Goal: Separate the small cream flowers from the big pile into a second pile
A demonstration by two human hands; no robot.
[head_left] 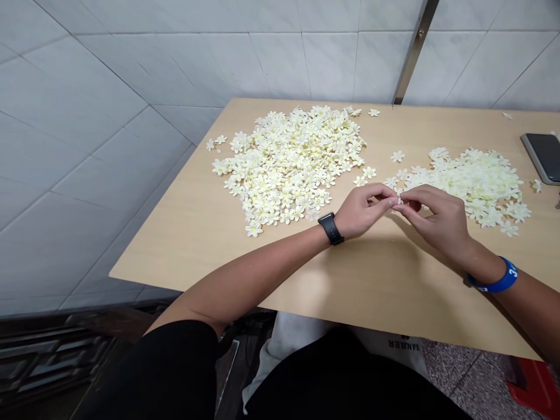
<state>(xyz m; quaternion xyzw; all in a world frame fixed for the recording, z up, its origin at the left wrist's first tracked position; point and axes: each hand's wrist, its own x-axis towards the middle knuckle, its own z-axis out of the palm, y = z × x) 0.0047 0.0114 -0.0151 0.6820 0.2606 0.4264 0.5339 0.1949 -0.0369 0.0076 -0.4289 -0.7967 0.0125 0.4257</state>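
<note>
Left hand and right hand meet, both pinched on a small flower piece! It's whitish, its shape mostly hidden.

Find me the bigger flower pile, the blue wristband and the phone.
Bigger flower pile [297, 163], head view: middle of the heap.
Blue wristband [499, 284], head view: outer face of the band.
Phone [548, 156], head view: dark screen.
</note>
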